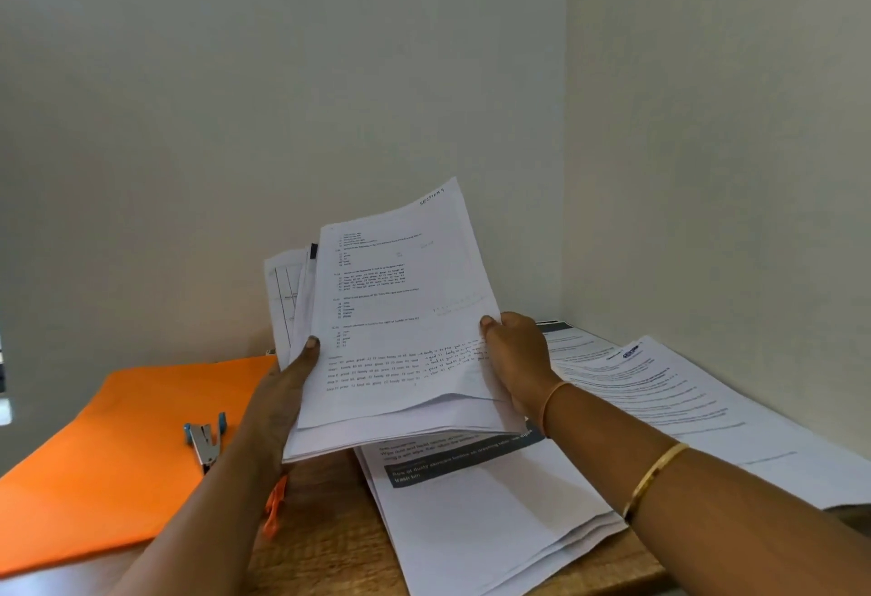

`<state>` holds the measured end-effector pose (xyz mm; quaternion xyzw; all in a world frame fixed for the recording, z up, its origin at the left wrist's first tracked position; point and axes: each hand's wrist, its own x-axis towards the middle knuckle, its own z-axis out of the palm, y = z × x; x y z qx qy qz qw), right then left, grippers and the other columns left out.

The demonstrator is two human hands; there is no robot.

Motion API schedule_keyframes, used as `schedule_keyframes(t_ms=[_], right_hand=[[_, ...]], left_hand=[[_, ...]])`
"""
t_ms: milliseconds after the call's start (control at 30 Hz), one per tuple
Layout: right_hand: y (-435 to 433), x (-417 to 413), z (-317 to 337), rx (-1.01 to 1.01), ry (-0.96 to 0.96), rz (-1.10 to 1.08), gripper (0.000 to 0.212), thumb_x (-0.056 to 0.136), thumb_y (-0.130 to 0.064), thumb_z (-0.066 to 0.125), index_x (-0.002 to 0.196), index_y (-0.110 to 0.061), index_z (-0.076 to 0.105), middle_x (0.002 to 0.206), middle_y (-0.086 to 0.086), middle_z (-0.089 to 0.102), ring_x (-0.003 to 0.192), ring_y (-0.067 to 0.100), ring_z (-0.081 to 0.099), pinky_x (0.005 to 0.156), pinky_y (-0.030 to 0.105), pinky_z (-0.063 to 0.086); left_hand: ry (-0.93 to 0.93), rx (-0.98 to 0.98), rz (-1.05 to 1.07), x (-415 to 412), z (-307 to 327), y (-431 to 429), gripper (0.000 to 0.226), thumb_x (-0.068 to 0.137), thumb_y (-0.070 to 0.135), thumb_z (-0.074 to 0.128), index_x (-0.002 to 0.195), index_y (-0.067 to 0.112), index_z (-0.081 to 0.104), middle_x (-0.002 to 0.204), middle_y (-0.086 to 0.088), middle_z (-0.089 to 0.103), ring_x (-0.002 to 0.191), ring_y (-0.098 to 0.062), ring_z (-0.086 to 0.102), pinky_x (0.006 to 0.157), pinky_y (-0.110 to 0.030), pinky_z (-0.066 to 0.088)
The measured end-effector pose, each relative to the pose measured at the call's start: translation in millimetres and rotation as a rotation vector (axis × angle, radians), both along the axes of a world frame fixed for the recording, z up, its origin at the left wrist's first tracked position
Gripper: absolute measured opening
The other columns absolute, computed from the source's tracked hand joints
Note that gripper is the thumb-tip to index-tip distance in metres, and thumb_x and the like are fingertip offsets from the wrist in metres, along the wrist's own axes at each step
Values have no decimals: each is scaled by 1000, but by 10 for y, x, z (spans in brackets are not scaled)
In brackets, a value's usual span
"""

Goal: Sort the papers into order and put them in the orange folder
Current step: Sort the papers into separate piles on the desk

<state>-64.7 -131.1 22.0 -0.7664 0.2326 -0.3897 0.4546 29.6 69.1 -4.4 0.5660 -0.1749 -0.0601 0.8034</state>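
Both hands [513,360] holding paper stack [400,327] upright, tilted right

Left hand [283,388]: fingers behind the held sheaf of white printed papers [400,327], only the thumb showing. Right hand [513,355]: fingers also hidden behind the sheaf.

Print on the top sheet too small to read, apart from a handwritten "SECTION 4" at its 1 o'clock corner.

Sheets behind the top one show only slivers at 9 o'clock.

Flat orange card folder [108,463]: cut by the frame's left edge, its near corner covered by the left forearm.

White stack on the wooden worktop [476,515]: upper part covered by the sheaf, lower edge cut off.
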Motion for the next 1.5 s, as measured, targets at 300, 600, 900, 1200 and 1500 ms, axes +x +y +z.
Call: schedule_keyframes(t_ms=[300,600,900,1200,1500], right_hand=[[-75,-50,-18,-155,-119,-11,43,100,-22,41,57,-15,35,58,0,37,56,13,34,54,27,26],[50,-96,45,-297,-342,60,42,100,-18,43,59,-25,39,55,-8,39,51,3,36,50,6,35],[-6,-23,106,-114,-431,8,45,100,-18,43,55,-18,36,52,-4,34,52,10,31,50,16,28],[-164,157,39,-2,-326,-38,35,99,-16,40,67,-8,47,64,4,44,62,15,38,63,26,31],[-550,229,44,79,-98,-166,23,93,-4,39,92,3,60,89,16,56,82,28,52,76,35,44]], left_hand=[[53,28,-222,-6,-93,-62,23,93,23,53,115,18,55,108,-13,67,96,-31,64,77,-46,53],[70,123,-86,51,-96,-63,23,94,32,52,113,19,51,103,-11,66,96,-34,63,91,-54,48],[71,43,-132,-15,-36,-33,24,93,30,53,115,20,54,101,-7,67,91,-28,65,71,-42,53],[-91,181,63,5,-10,-23,39,94,25,54,129,8,50,104,-8,61,77,-15,59,62,-24,46],[-99,106,587,167,-73,125,36,99,21,48,130,3,48,125,-18,57,113,-37,53,85,-37,40]])
